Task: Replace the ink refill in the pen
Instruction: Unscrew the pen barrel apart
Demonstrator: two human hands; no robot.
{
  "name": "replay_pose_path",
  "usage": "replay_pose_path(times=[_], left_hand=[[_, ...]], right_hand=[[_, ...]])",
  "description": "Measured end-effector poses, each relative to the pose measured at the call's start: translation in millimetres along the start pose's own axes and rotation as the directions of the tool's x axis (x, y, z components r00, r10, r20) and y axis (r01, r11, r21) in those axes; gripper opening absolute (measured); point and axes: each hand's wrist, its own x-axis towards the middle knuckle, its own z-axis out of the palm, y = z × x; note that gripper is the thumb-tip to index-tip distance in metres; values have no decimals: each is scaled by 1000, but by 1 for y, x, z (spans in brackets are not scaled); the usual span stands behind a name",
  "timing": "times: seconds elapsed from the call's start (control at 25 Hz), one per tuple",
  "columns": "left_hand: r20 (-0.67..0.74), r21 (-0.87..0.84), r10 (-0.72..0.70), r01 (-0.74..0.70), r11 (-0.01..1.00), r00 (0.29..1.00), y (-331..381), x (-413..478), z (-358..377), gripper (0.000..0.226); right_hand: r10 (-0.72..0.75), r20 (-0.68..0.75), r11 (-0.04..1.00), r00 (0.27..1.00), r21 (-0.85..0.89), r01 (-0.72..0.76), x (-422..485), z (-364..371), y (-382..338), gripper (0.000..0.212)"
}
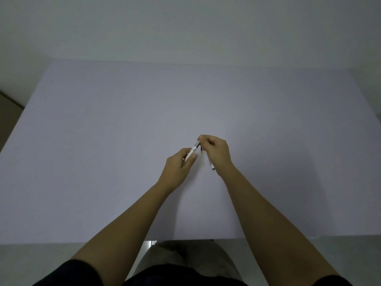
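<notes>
Fingers of your left hand clamp the pen barrel; your right hand pinches its dark tip above mid-desk.

Pretty dim in here, flat light all over. Big pale lavender-grey table pushed up against a plain white wall. Bit of brownish floor shows at the left, light floor along the near edge.

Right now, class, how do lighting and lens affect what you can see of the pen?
Head view: dim, even light, no glare or strong shadows; wide-angle lens bows the table edges; the pen between left hand and right hand is small, details unclear.
</notes>
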Motion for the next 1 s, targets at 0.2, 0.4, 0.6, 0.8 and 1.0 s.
replay_pose_path(times=[0.2,0.4,0.6,0.8,1.0], left_hand=[[-82,74,5,1,997,997,0,1,3,13],[-79,33,52,-50,998,995,0,-5,2,22],[-28,18,24,-23,1000,999,0,-5,0,30],[-33,20,41,-41,999,999,-1,-6,0,28],[-47,49,62,-60,997,997,-1,-8,0,27]], right_hand=[[20,39,1000,999,-6,-20,-1,2,-3,26],[26,96,999,995,20,-28,-2,2,-6,25],[-9,215,990,977,142,-23,-5,-4,-9,17],[-6,200,998,980,68,-7,-7,-6,-11,12],[23,277,996,961,78,-46,-7,-9,-11,23]])
